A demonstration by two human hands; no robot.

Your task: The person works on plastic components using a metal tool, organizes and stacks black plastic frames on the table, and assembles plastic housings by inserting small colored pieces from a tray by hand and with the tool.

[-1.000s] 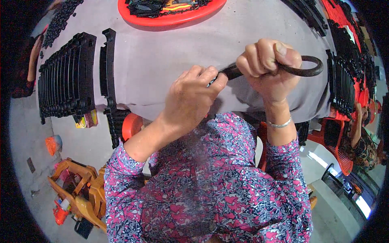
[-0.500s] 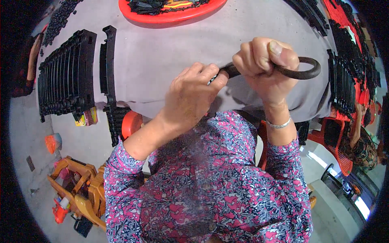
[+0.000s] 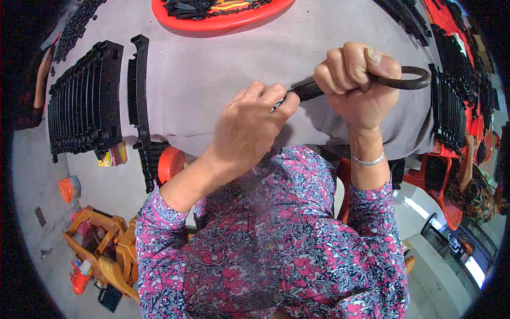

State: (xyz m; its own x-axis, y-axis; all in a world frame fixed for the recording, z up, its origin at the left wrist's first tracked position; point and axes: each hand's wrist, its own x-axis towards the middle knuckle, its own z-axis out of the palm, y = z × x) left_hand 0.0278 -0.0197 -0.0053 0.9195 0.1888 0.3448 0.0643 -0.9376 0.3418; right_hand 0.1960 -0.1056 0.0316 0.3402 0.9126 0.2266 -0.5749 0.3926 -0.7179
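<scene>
My right hand (image 3: pixel 358 80) is closed in a fist around a dark tool with a large looped handle (image 3: pixel 417 80); the loop sticks out on the right of the fist. Its rest is mostly hidden, so I cannot tell its exact kind. A black length (image 3: pixel 308 90) spans the gap from the fist to my left fingers. My left hand (image 3: pixel 255 117) is closed, fingers pinched at the left end of that length, where a small pale glint shows. Both hands are over the near part of the grey-covered table (image 3: pixel 207 80).
A red tray (image 3: pixel 223 24) of small black parts stands at the far side. Ribbed black parts (image 3: pixel 87 98) are lined up at left, with a single black strip (image 3: pixel 138 87) beside them. More black parts (image 3: pixel 449 111) lie at right, near another person's arm (image 3: pixel 467 165).
My right hand has moved right and slightly away from me with the looped handle, widening the gap between my hands. More of the black length shows. My left hand has hardly moved.
</scene>
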